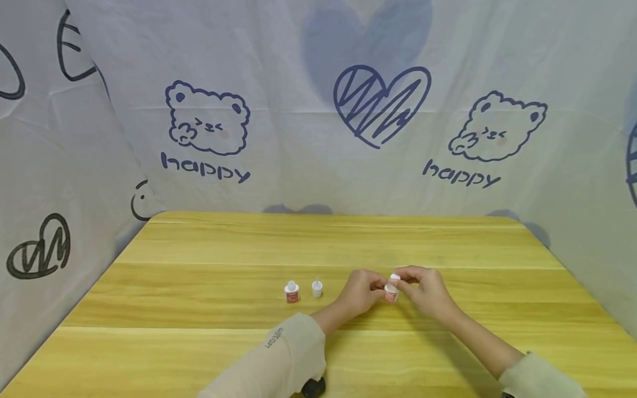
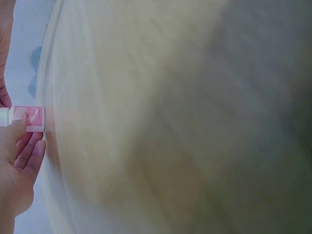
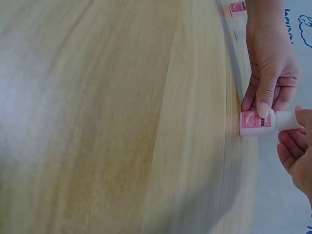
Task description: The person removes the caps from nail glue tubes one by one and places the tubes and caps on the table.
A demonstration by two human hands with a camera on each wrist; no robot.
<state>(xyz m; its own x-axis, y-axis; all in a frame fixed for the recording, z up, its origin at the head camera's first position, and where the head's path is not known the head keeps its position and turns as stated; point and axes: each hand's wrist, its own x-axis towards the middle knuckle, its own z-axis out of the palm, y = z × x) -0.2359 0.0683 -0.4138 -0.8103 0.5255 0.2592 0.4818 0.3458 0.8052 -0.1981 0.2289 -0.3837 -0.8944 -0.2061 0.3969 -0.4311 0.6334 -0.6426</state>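
A small white bottle with a pink label [image 1: 391,297] stands upright on the wooden table between both hands. My left hand [image 1: 362,290] grips the bottle's body from the left, its thumb on the label in the right wrist view. From the other side, my right hand [image 1: 427,290] pinches the white cap [image 1: 395,277] between thumb and fingers. The cap sits on the bottle's neck; whether it is loose I cannot tell. Left of the hands stands a second bottle [image 1: 292,293], uncapped, its pale nozzle showing. Beside that, a white cap [image 1: 317,289] rests with its thin stem pointing up.
The light wooden table [image 1: 199,354] reaches back to a white cloth [image 1: 293,143] printed with bears and hearts. More cloth [image 1: 55,177] hangs along the left side. A dark object [image 1: 313,387] shows under the left sleeve at the near edge.
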